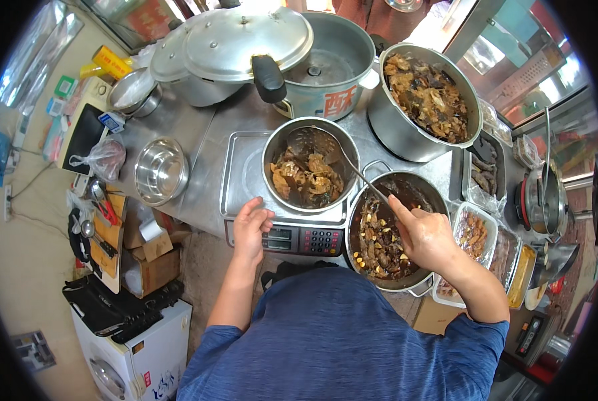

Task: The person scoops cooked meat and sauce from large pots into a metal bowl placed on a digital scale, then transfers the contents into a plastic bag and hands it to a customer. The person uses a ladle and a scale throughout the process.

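My right hand [424, 235] grips the handle of a slotted metal skimmer [374, 188], above a wide pot [441, 200] of dark braised food with yellowish pieces. The skimmer's round head rests inside a smaller steel bowl [267, 165] of brown, sauced food pieces. This bowl stands on the metal tray of a digital scale [238, 195]. Near the scale's front left edge, my left hand [251, 225] is raised with bent fingers and holds nothing. A large pot [379, 110] full of similar brown food stands at the upper right.
An open pressure cooker [354, 90] with a tilted lid [243, 45] stands behind the scale. A shiny steel bowl [161, 170] sits on the left counter. At right are food containers [492, 235], a sauce tray [522, 275] and a pot with a ladle [549, 200].
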Demonstrator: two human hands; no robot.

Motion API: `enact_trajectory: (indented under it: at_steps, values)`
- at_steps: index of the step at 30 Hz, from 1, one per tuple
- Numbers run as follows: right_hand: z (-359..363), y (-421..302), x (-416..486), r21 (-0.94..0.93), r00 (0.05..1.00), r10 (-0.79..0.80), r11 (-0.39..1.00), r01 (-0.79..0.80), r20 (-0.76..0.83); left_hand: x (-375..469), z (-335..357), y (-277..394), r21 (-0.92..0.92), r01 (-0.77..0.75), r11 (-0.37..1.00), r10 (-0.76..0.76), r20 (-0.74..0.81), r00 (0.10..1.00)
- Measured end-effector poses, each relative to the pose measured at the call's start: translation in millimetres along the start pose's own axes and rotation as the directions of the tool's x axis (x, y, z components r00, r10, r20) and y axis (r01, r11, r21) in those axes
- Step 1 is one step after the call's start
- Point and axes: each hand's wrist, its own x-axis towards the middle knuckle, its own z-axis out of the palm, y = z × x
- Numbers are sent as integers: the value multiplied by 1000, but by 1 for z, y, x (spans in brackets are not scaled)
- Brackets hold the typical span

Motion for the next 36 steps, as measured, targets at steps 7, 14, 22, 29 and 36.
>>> enact_trajectory:
  at_steps: [7,14,22,29,36]
  values:
    - [-9,4,-12,-248,999,-27,968,21,-21,1,5,4,1,-11,1000,11,5,1000]
    - [-15,11,-30,-117,998,-66,991,65,-3,5,1,-6,-25,16,1000,-17,-37,999]
    - [-22,36,-24,747,967,121,616,-250,224,12,3,0,-4,17,1000,-17,-62,998]
    - [-69,125,-14,937,841,480,102,-335,249,14,4,2,8,-18,1000,18,-66,998]
    - [-52,224,46,-127,735,615,736,-665,-285,13,10,6,-4,-17,1000,16,-81,997]
